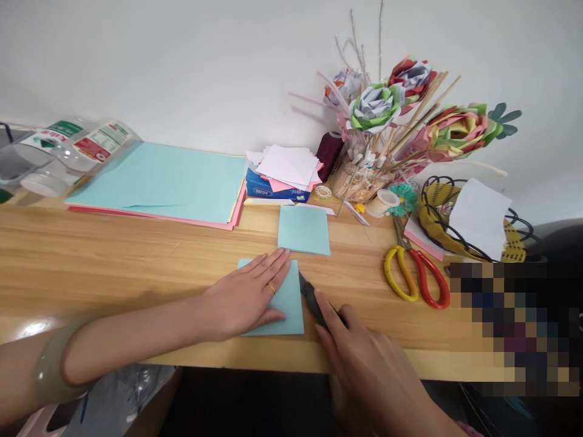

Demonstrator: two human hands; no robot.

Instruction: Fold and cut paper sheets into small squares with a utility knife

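My left hand [248,294] lies flat with its fingers stretched on a light blue paper square [291,303] near the table's front edge. A ring is on one finger. My right hand [350,337] is closed around a black utility knife [316,306], whose blade tip is at the right edge of that square. Just behind it, a second light blue square [304,230] lies flat. Large light blue sheets [168,182] rest on red and pink sheets at the back left.
Scissors [416,276] with yellow and red handles lie right of the knife. Behind are a blue box [276,187] topped with paper, a pot [357,181] of paper flowers, a thread spool [382,202] and a yellow basket [455,230]. Plastic bottles [86,145] lie at the back left.
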